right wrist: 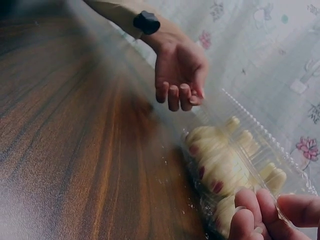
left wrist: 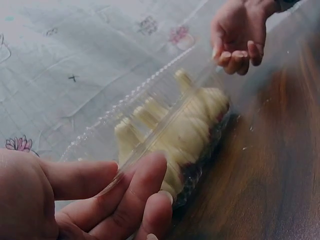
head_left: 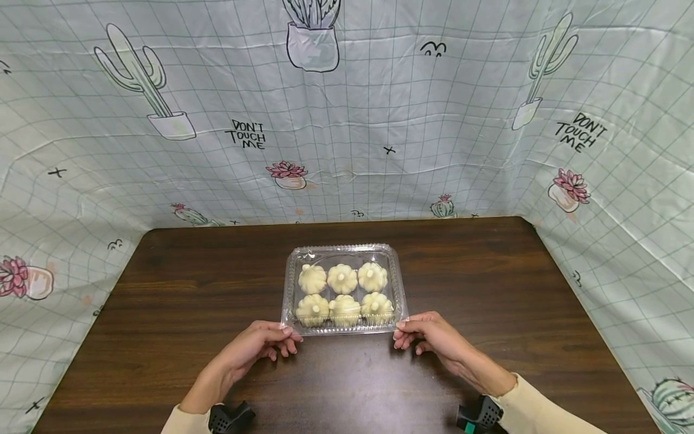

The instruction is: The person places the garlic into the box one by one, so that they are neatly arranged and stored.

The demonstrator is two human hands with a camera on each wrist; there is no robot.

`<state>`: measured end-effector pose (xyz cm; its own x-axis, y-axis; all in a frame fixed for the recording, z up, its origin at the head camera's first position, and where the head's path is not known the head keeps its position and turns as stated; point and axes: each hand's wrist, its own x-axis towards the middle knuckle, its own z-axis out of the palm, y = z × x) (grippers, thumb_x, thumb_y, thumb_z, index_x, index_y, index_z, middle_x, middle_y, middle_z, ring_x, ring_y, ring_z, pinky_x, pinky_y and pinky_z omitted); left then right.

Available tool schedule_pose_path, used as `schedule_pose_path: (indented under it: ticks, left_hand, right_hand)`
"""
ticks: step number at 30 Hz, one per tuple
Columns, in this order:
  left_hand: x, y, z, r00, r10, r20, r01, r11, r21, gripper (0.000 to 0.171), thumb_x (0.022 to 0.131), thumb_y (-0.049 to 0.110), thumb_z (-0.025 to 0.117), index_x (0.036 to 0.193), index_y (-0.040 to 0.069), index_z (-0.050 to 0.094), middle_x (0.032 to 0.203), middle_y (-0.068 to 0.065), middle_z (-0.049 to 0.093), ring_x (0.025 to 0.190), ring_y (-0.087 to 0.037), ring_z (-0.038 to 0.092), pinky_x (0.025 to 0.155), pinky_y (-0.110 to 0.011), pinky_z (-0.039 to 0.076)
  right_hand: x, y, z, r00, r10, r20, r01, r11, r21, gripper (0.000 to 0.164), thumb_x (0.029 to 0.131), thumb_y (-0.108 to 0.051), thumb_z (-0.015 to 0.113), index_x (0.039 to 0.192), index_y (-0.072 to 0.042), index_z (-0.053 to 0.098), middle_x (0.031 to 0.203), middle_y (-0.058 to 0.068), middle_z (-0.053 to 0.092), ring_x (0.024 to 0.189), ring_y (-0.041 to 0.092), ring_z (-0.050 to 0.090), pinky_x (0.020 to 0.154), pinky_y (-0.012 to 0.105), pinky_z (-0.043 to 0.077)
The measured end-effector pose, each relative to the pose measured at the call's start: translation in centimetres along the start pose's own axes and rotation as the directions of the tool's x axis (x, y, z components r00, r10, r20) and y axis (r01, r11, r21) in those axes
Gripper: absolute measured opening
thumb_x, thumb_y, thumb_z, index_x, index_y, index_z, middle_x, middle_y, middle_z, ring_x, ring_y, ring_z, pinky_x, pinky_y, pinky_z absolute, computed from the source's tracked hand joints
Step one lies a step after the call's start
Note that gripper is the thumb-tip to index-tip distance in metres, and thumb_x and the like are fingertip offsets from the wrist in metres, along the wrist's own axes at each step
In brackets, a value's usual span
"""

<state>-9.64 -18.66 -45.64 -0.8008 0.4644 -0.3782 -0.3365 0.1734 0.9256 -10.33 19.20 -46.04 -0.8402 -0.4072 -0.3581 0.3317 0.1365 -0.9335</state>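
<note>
A clear plastic clamshell container [head_left: 349,249] holds several pale yellow, garlic-shaped pieces [head_left: 343,279] in two rows of three. Purplish marks show low on some of these pieces in the right wrist view. My left hand [head_left: 256,345] pinches the container's near left corner between thumb and fingers. At the near right corner, my right hand [head_left: 434,339] pinches the rim in the same way. Both wrist views show the thin plastic edge between thumb and fingertips. Whether the base rests fully on the table cannot be told.
The dark wooden table [head_left: 206,271] extends around the container on all sides. A light cloth backdrop [head_left: 352,120] with a grid and cactus prints rises behind the table and along both sides. Black wrist devices [head_left: 232,417] sit by both cuffs.
</note>
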Motion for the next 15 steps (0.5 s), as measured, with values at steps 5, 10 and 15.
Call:
schedule_pose_path:
  ticks: [5,10,15]
  left_hand:
    - [0.02,0.0,0.02,1.0,-0.004,-0.002,0.004,1.0,-0.002,0.037,0.109,0.016,0.05,0.118,-0.014,0.071,0.084,0.006,0.07,0.077,-0.009,0.061,0.066,-0.023,0.046]
    - [0.04,0.08,-0.01,1.0,-0.006,0.001,0.006,1.0,-0.003,0.037,0.109,0.016,0.05,0.117,-0.012,0.072,0.085,0.006,0.07,0.077,-0.009,0.061,0.066,-0.023,0.046]
    - [0.0,0.15,-0.18,1.0,-0.013,0.019,0.013,1.0,-0.002,0.037,0.11,0.019,0.05,0.119,-0.009,0.072,0.087,0.006,0.07,0.078,-0.011,0.06,0.065,-0.024,0.047]
  right_hand:
    - [-0.05,-0.08,0.04,1.0,0.003,-0.003,-0.003,1.0,-0.004,0.02,0.102,-0.014,0.063,0.091,-0.005,0.078,0.081,-0.003,0.076,0.075,0.007,0.066,0.059,0.018,0.045]
    - [-0.02,-0.13,-0.02,1.0,0.006,0.002,-0.006,1.0,-0.003,0.02,0.102,-0.015,0.063,0.092,-0.005,0.078,0.082,-0.002,0.076,0.075,0.008,0.067,0.06,0.018,0.046]
    - [-0.07,-0.21,-0.14,0.999,0.02,0.025,-0.02,1.0,-0.003,0.021,0.103,-0.017,0.063,0.092,-0.006,0.077,0.083,-0.002,0.075,0.074,0.008,0.066,0.058,0.017,0.048]
